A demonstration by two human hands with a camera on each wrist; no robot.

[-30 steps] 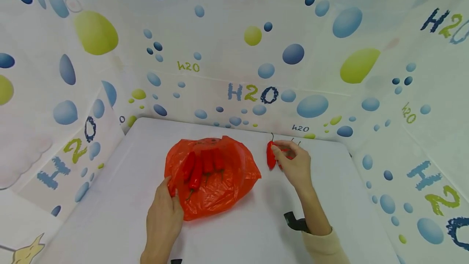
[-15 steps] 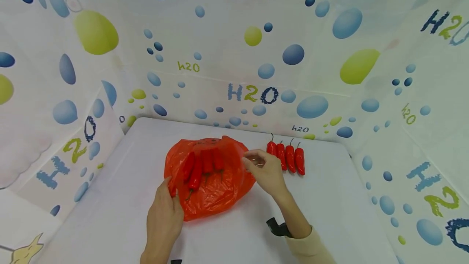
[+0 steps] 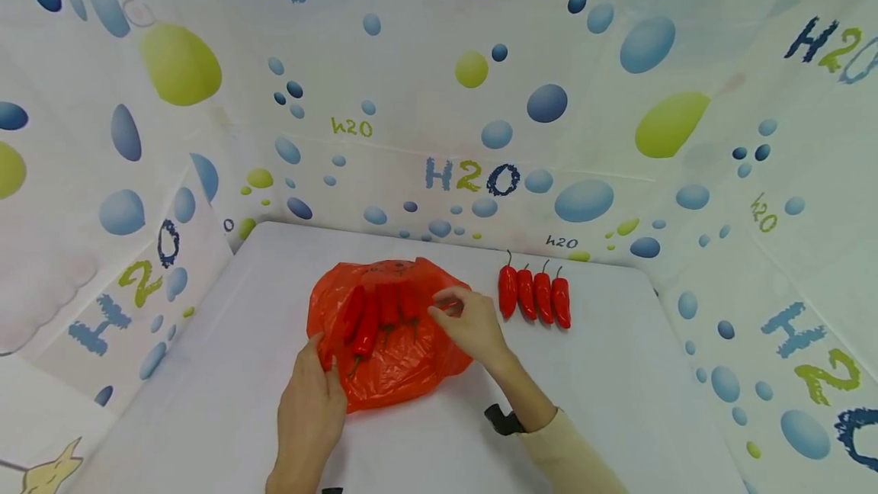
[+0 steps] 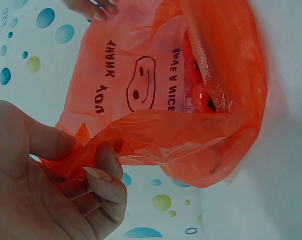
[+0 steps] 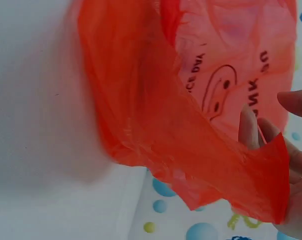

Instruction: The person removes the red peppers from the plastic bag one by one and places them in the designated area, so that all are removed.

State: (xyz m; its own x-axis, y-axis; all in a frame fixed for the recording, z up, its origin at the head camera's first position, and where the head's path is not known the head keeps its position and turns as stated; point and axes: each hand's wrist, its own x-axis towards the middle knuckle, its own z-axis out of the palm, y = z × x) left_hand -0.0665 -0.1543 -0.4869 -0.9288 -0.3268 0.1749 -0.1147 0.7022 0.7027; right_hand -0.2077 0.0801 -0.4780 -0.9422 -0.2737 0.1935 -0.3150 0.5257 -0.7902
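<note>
A red plastic bag (image 3: 405, 395) lies on the table, its mouth facing me, with several red chili peppers (image 3: 368, 322) inside. In the left wrist view a smiling face and "THANK YOU" show on its inner wall. My left hand (image 3: 312, 410) pinches the bag's left edge between thumb and fingers (image 4: 108, 162). At the bag's right edge is my right hand (image 3: 473, 326), its thumb apart from the fingers. In the right wrist view the bag's edge overlaps those fingers (image 5: 248, 127), and no pepper shows between them.
To the right of the bag, several red chili peppers (image 3: 526, 294) lie in a row with stems pointing away. The white table (image 3: 617, 372) ends at a wall covering (image 3: 411, 97) printed with bubbles and "H2O".
My right hand has moved left from the row of peppers to the bag's right edge, which now sits further in. My left hand has stayed at the bag.
</note>
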